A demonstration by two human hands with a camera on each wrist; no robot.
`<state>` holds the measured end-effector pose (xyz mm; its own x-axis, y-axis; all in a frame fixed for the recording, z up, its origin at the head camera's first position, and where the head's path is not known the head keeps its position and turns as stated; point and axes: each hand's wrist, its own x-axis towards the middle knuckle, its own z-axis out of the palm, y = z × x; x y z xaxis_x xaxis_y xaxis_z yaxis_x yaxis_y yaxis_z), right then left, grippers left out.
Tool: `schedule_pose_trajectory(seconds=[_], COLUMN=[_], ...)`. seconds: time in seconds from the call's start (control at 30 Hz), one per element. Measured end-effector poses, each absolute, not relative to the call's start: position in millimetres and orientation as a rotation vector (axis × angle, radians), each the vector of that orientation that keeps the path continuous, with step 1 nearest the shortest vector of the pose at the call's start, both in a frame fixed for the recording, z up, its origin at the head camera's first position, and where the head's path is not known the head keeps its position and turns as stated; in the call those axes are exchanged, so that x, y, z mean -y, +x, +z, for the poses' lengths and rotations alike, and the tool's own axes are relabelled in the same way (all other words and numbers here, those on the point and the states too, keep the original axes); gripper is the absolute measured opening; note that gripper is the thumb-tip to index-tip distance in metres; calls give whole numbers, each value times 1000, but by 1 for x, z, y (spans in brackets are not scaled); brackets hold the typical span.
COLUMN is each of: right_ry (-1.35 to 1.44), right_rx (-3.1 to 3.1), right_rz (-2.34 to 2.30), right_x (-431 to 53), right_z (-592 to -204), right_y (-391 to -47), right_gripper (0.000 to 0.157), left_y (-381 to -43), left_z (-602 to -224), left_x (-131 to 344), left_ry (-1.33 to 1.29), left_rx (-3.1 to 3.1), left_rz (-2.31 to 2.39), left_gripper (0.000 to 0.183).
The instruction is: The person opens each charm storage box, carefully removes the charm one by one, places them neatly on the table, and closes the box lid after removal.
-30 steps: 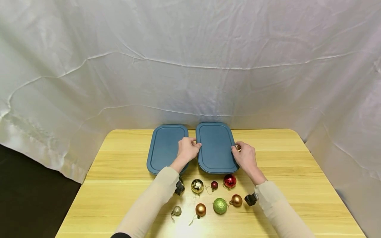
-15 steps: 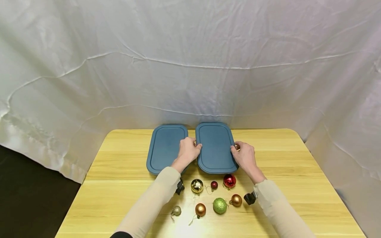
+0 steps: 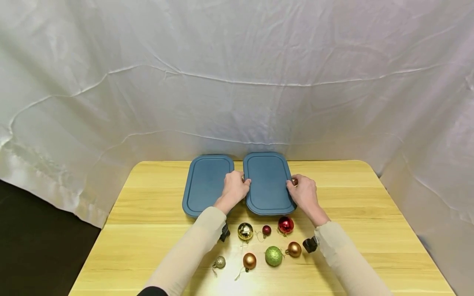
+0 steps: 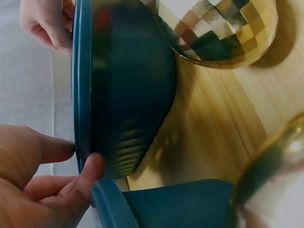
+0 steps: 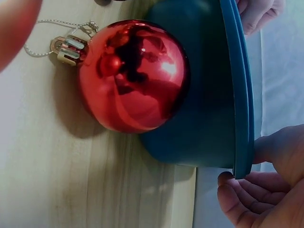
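Note:
A blue lidded container stands on the table, its flat lid [image 3: 269, 183] facing up. On the left side of that lid, my left hand [image 3: 235, 187] pinches the rim, thumb on top and fingers beneath. My right hand [image 3: 304, 192] pinches the opposite rim the same way, as the right wrist view also shows. The lid sits on the container body [image 4: 133, 85], with no gap that I can make out. Close in front lies a shiny red bauble [image 5: 135, 78]. A second blue lidded container [image 3: 207, 185] stands to the left, partly behind my left hand.
Several more baubles lie in front: a mirrored gold one [image 3: 245, 232], a small dark red one [image 3: 266, 230], a green glitter one [image 3: 273, 256], two copper ones including the left [image 3: 249, 261], and a small silvery one [image 3: 220, 262]. A pale curtain [image 3: 259, 102] hangs behind the table.
Both hands keep their hold on the lid's rim, with only a very slight shift. Containers and baubles stay practically where they were.

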<state>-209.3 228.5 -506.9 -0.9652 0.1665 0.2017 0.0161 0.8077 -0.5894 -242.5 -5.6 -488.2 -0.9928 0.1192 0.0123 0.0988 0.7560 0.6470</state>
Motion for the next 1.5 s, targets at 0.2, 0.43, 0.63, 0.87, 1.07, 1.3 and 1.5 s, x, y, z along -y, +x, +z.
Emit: schedule_pose_trajectory(seconds=[0.2, 0.43, 0.63, 0.87, 1.07, 1.3, 1.5], right_ry=[-149, -174, -182, -186, -186, -174, -156], right_rx=[2755, 2763, 2772, 2794, 2791, 2804, 2787], right_rz=[899, 897, 900, 909, 924, 917, 899], right_x=[-228, -230, -230, -230, -231, -231, -230], right_z=[-505, -505, -505, -503, -503, -503, -507], right_y=[-211, -214, -216, -215, -215, -216, -216], right_gripper=[32, 33, 33, 36, 35, 36, 35], left_y=[-245, -245, -246, -247, -246, -248, -248], left_z=[-490, -487, -485, -487, -487, -486, -483], left_x=[5, 3, 2, 3, 3, 4, 5], left_ry=[176, 149, 154, 163, 171, 201, 203], left_rx=[-2925, -2906, -2904, -2886, -2878, -2879, -2859], left_rz=[1035, 1063, 1049, 1051, 1057, 1045, 1047], left_gripper=[43, 44, 44, 46, 47, 44, 27])
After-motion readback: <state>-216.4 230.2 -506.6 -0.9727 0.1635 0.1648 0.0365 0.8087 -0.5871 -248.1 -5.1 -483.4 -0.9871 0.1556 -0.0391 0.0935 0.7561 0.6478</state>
